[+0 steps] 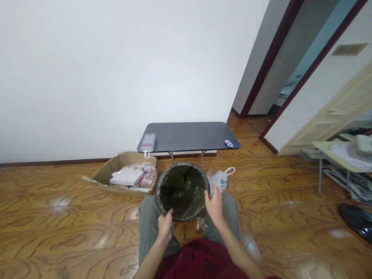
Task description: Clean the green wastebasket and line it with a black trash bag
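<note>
A round waste bin [182,189] lined with a dark green bag sits between my knees. My left hand [165,224] is closed on the near rim of the bin, pinching the edge of the liner. My right hand [214,204] presses against the bin's right side, fingers together along the rim. The bin's inside looks dark; I cannot tell what lies in it.
A low black table [188,135] stands against the white wall, with a small tag at its left edge and a small item at its right. An open cardboard box [124,176] holds papers at left. A white plastic bag [220,179] lies beside the bin. A doorway opens at right.
</note>
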The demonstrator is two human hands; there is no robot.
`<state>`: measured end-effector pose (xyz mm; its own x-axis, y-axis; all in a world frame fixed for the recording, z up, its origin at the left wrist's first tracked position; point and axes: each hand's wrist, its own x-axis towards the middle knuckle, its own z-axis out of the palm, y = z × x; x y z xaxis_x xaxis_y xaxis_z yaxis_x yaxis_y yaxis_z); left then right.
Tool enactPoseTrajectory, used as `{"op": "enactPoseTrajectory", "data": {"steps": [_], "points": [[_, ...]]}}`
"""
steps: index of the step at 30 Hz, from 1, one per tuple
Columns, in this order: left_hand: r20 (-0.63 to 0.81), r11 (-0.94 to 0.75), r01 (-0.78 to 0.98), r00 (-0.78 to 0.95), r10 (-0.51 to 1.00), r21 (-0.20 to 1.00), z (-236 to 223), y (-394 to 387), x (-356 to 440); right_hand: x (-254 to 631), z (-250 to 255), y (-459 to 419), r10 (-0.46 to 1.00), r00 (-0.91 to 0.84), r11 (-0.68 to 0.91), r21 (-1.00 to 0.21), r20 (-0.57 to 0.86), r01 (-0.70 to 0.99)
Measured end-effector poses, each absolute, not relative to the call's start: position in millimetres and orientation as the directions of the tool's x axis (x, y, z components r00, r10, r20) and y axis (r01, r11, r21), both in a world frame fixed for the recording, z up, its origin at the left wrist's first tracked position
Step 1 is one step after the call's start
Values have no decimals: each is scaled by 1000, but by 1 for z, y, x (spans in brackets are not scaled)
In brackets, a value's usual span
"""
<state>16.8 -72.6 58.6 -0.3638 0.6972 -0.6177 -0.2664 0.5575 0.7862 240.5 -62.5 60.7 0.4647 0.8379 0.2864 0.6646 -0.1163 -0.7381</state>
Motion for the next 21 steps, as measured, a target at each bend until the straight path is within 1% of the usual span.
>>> {"op": "enactPoseTrajectory", "data": {"steps": [3,6,9,11,12,16,18,21], "points": [[-699,623,-320,-281,657,714,68,-71,21,231,43,-62,883,456,-207,-784,108,586],[-723,627,-371,-245,646,685,73,-72,26,229,42,-56,881,471,-253,-797,45,549],[-739,615,-426,-244,628,663,75,-73,31,237,51,-51,899,438,-278,-784,-10,554],[-750,614,-446,-256,610,652,76,-72,32,243,56,-52,910,413,-268,-784,-15,560],[-758,618,-453,-259,599,643,75,-72,31,244,58,-55,907,420,-254,-788,7,561],[-801,647,-489,-224,556,585,71,-66,32,236,62,-80,815,560,-217,-819,147,531],[-809,645,-507,-213,548,571,69,-65,37,223,60,-96,780,612,-224,-857,128,464],[-789,610,-523,-239,565,595,67,-68,50,202,53,-109,794,607,-237,-909,22,342]]}}
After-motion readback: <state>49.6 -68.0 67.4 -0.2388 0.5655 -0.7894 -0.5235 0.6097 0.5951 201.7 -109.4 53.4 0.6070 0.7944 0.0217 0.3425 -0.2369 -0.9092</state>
